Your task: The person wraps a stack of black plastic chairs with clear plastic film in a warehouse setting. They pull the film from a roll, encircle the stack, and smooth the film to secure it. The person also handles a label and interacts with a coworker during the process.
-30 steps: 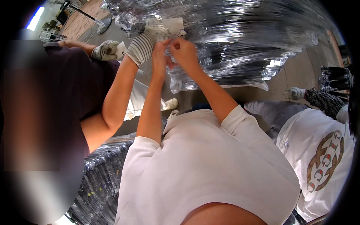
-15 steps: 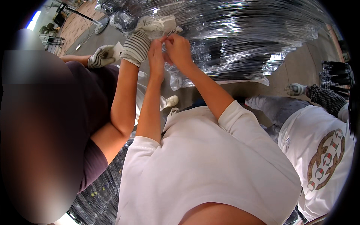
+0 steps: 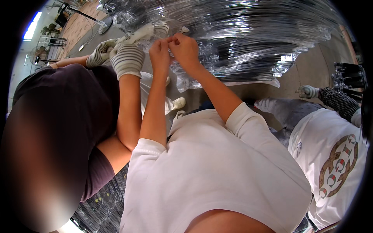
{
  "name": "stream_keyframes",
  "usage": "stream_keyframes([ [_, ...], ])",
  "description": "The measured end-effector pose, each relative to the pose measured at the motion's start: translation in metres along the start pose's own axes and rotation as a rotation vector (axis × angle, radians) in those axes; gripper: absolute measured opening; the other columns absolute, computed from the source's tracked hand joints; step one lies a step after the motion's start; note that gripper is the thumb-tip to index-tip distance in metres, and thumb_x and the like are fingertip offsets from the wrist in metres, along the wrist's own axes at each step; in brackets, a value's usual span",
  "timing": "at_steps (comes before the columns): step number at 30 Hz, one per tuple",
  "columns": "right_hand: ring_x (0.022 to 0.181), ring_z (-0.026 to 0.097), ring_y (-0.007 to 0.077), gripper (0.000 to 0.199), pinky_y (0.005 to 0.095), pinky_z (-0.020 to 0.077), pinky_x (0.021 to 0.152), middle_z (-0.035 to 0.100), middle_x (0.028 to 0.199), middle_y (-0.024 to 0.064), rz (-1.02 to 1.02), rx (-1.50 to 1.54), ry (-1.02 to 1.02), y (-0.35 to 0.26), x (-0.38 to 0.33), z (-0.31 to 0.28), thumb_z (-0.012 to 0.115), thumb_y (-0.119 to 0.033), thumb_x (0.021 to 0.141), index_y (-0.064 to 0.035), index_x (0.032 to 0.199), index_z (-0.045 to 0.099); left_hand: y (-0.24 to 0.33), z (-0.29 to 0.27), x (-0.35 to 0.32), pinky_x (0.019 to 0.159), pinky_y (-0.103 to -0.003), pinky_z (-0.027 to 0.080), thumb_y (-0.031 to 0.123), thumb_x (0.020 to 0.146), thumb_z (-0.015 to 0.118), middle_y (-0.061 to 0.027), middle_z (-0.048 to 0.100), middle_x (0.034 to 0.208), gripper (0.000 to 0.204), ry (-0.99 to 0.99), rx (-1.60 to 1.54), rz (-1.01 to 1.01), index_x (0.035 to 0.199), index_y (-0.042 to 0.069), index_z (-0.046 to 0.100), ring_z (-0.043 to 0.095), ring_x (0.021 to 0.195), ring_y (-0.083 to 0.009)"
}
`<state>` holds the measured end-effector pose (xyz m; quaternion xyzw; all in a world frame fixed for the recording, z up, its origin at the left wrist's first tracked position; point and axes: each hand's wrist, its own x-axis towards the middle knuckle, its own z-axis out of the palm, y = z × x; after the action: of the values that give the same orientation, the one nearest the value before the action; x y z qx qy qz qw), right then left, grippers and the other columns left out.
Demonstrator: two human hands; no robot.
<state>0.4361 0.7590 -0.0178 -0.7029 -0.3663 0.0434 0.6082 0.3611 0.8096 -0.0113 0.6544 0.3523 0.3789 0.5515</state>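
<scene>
My left hand (image 3: 159, 54) and my right hand (image 3: 184, 48) meet fingertip to fingertip at the near left side of a pile of shiny clear plastic bags (image 3: 248, 42). The fingers of both are pinched closed; what lies between them is too small to make out. Just beyond my right fingers shows a small white-and-dark scrap (image 3: 184, 29). Close by on my left, a co-worker's striped gloved hands (image 3: 128, 58) hold a crumpled whitish film (image 3: 140, 34). More striped fabric (image 3: 160, 28) shows past my left fingertips, and whose it is I cannot tell.
A co-worker in a dark shirt (image 3: 74, 101) stands tight against my left arm. At the right another person in a white shirt (image 3: 330, 151) bends over, with a gloved hand (image 3: 309, 92). A round-based stand (image 3: 104, 25) is at the far left, and dark wrapped bundles (image 3: 103, 206) lie behind.
The co-worker's gloved hands have come together and pulled left, away from my fingers, with the whitish film. My left hand has turned and its fingers have curled; my right hand has barely moved.
</scene>
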Motion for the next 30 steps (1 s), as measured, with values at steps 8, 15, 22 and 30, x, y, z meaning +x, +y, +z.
stream_keyframes([
  [8,0.063,0.061,0.0313,0.009,0.0387,0.0466,0.056,0.062,0.066,0.0117,0.003,0.037,-0.102,0.022,-0.003,-0.010,0.060,-0.013,0.072,-0.0043,0.073,0.061,-0.001,0.000,0.009,0.036,-0.023,0.044,0.016,0.090,0.048,-0.0097,0.064,0.085,0.023,0.047,0.023,-0.042,0.092,-0.005,0.059,0.056,0.052,-0.0111],
  [15,0.068,0.062,0.0317,0.013,0.0387,0.0474,0.060,0.063,0.071,0.0136,0.133,0.020,-0.204,0.053,-0.028,-0.029,0.057,-0.016,0.076,-0.0049,0.078,0.064,0.000,0.003,0.015,0.040,-0.022,0.044,0.005,0.081,0.058,-0.0073,0.063,0.084,0.007,0.042,0.195,0.149,0.087,0.002,0.061,0.057,0.057,-0.0099],
  [22,0.077,0.061,0.0319,0.023,0.0404,0.0478,0.067,0.064,0.083,0.0139,0.235,-0.008,-0.313,0.044,-0.031,-0.047,0.056,-0.015,0.076,-0.0072,0.098,0.061,-0.016,0.003,0.042,0.059,-0.029,0.045,0.005,0.079,0.060,-0.0078,0.062,0.081,0.008,0.171,0.308,0.302,0.086,0.002,0.061,0.058,0.067,-0.0168],
  [30,0.123,0.042,0.0203,0.056,0.0391,0.0313,0.103,0.046,0.132,0.0072,-0.819,-0.518,-0.222,0.044,0.015,-0.044,0.057,-0.005,0.075,-0.0107,0.129,0.045,-0.019,0.010,0.030,0.069,-0.031,0.042,0.003,0.081,0.054,-0.0116,0.058,0.087,0.015,0.514,0.308,0.437,0.096,0.000,0.053,0.055,0.078,-0.0207],
])
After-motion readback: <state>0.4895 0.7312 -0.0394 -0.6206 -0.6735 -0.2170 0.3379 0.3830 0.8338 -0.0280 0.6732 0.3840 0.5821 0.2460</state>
